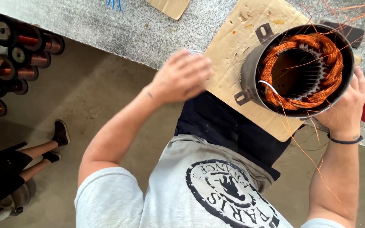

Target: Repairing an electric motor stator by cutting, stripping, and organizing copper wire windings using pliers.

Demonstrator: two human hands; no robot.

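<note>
Stood on a cardboard sheet [229, 50] on the bench [119, 29]: dark motor housing [250, 67] with copper windings [317, 71]. Steadied by right hand [345, 107], clasped on its rim. Left hand [182, 76] blurred beside the cardboard; grip impossible to tell. Loose copper wires [300, 143] trailed down. Wire spools [22, 55] far left, partly cut off.

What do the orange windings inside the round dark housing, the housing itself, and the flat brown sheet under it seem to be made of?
The orange windings look like thin copper wire, glossy: loose shiny strands trail out. The round dark housing, steadied by the right hand, seems to be dull grey metal, perhaps cast, with mounting lugs. The flat brown sheet looks like matte, stained cardboard.
</note>
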